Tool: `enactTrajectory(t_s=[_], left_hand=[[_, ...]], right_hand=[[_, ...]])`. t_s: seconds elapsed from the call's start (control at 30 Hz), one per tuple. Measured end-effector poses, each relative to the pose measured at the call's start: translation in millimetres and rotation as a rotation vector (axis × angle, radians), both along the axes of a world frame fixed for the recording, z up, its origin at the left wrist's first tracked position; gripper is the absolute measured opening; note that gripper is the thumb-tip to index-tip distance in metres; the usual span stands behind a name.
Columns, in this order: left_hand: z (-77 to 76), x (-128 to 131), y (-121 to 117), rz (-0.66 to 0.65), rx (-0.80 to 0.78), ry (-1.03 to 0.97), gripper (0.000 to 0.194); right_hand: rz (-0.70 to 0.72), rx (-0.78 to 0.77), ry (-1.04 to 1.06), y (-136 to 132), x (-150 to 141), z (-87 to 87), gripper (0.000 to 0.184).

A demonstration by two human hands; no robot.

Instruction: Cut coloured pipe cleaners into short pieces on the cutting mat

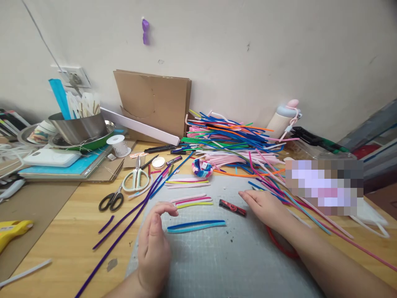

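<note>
My left hand (155, 244) hovers over the grey cutting mat (217, 256) with its fingers loosely curled and nothing in them, the fingertips close to a short pink and yellow pipe-cleaner pair (192, 201). Just right of that hand lies a blue and light-blue pair (196, 225). My right hand (263, 205) rests flat on the mat, fingers stretched toward a small red and black tube (232, 207), next to it but not gripping it. Further back lies another cut bundle (187, 182) and a small woven pipe-cleaner ring (202, 168).
A big heap of coloured pipe cleaners (229, 142) fills the back right. Long purple stems (130, 217), two pairs of scissors (124, 188), a yellow glue gun (12, 229), cardboard (155, 101), a steel bowl (79, 128) and a bottle (283, 118) stand around.
</note>
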State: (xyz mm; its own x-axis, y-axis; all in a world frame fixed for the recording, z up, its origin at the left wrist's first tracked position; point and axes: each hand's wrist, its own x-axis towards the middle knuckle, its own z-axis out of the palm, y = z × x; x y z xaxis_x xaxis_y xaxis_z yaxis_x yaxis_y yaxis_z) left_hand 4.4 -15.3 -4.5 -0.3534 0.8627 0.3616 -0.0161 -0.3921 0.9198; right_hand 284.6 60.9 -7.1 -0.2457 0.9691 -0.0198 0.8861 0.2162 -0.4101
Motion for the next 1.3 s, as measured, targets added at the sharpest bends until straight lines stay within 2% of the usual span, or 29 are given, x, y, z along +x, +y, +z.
enactTrajectory(t_s=[0.27, 0.4, 0.5, 0.6, 0.67, 0.77, 0.83, 0.9, 1.0, 1.07, 1.13, 1.2, 1.3], left_hand=[[-0.1, -1.9, 2.0, -0.006, -0.083, -0.04, 0.031], [2.7, -0.5, 1.0, -0.067, -0.135, -0.054, 0.032], [4.7, 1.3, 2.3, -0.085, -0.149, -0.062, 0.031], [5.2, 2.0, 3.4, -0.08, -0.17, -0.045, 0.032], [5.0, 1.8, 3.4, -0.088, -0.183, -0.033, 0.032], [5.4, 1.6, 2.7, -0.091, -0.188, -0.027, 0.033], [6.7, 2.0, 2.4, -0.089, -0.188, -0.02, 0.033], [8.5, 2.8, 2.3, -0.094, -0.194, -0.002, 0.034], [10.8, 3.7, 2.0, -0.098, -0.199, 0.031, 0.035], [11.3, 3.9, 1.5, -0.1, -0.196, 0.045, 0.035], [11.2, 3.5, 0.7, -0.106, -0.19, 0.057, 0.035], [10.8, 3.0, 0.1, -0.117, -0.19, 0.069, 0.034], [10.4, 2.5, 0.0, -0.13, -0.193, 0.079, 0.034]], right_hand=[[0.047, 0.002, 0.088, 5.5, 1.7, -6.0, 0.041], [0.005, 0.05, 0.136, 4.5, 2.0, -1.8, 0.022], [-0.02, 0.164, 0.206, 3.7, 3.8, 13.0, 0.018], [-0.032, 0.422, 0.217, 8.5, 7.5, 38.8, 0.027], [-0.091, 0.592, 0.11, 17.4, 12.1, 58.0, 0.036], [-0.217, 0.709, -0.252, 42.0, 24.0, 78.8, 0.049], [-0.218, 0.713, -0.477, 65.5, 34.3, 83.5, 0.046], [-0.175, 0.655, -0.589, 92.8, 43.4, 81.4, 0.041], [-0.113, 0.536, -0.599, 134.8, 48.1, 72.8, 0.035], [0.003, 0.492, -0.515, 159.3, 44.4, 67.8, 0.035], [0.055, 0.49, -0.464, 178.7, 37.1, 65.2, 0.035], [0.021, 0.529, -0.429, 193.3, 29.3, 64.6, 0.037], [-0.12, 0.622, -0.386, 209.5, 21.3, 63.8, 0.038]])
